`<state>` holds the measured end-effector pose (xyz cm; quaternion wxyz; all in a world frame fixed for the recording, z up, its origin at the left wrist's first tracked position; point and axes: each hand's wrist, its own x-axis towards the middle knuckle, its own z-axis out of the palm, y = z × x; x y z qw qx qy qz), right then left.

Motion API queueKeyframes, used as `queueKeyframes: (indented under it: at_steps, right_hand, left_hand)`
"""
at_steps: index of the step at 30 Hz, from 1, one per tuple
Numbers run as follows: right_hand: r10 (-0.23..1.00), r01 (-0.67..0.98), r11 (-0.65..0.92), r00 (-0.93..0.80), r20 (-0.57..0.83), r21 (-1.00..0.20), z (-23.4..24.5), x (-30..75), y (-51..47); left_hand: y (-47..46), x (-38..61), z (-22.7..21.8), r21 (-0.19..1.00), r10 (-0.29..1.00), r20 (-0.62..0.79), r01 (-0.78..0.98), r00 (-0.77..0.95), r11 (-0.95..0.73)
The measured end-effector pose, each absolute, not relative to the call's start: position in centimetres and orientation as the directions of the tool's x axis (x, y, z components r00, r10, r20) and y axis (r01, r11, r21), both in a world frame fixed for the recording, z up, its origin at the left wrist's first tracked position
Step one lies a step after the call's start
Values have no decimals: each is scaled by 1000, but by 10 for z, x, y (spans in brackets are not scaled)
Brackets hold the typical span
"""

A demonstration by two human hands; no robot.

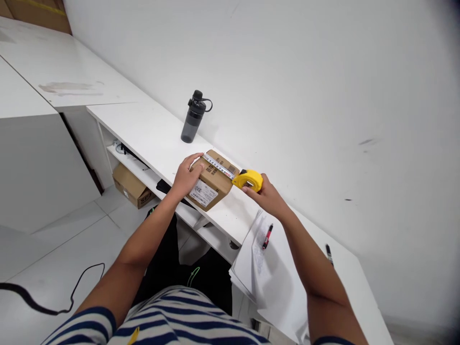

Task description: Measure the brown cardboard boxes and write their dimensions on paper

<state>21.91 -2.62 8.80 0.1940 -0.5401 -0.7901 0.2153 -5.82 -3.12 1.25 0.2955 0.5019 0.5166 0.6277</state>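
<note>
A brown cardboard box (pixel 224 188) with a white shipping label (pixel 203 192) on its near side stands on the white desk. My right hand (pixel 265 192) grips a yellow tape measure (pixel 252 181) just off the box's right end. Its white blade (pixel 219 166) is drawn out and runs across the box's top, from the left edge to the right. At the box's left end, my left hand (pixel 188 176) is closed round the edge, thumb on top, fingertips by the blade's end. Whether those fingers also pinch the blade tip I cannot make out.
Behind the box, a dark water bottle (pixel 193 117) stands against the wall. Papers (pixel 276 282) with a red pen (pixel 268 236) lie to the right; a black marker (pixel 329 254) is farther right. Under the desk are a shelf and a cardboard box (pixel 131 187) on the floor.
</note>
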Motion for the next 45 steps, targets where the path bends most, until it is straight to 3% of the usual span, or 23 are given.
queueKeyframes:
  at_steps: [10,18,24,27,30,32,36,45]
  right_hand:
    - [943,704,328,-282,176,-630,72,226,-25]
    - [871,802,488,-419,257,-345,96,126,7]
    - [823,718,568,-491,285,-402,110,72,32]
    - [864,685,503,-375,337,-527,114,80,35]
    - [903,717,403,-212,373,-569,115,98,32]
    - [914,775,352,-164,372,-524,114,105,30]
    - [928,856,293,-148,342,-426,106,101,31]
    - [941,943,225,-145,305,-247,95,116,-36]
  left_hand:
    - [-20,-62,4,921,861,388,171,-328,-349]
    - [-11,-58,0,911,862,398,30,-314,-411]
    - [-29,-40,2,966,936,163,-142,-312,-215]
    - [-43,-34,6,981,930,107,-117,-351,-157]
    - [-37,-42,9,962,906,193,-110,-377,-251]
    - [-24,-47,9,948,910,229,-132,-345,-289]
    - [-2,-41,2,933,954,159,-278,-254,-230]
    - [-7,-29,4,918,918,141,-297,-371,-262]
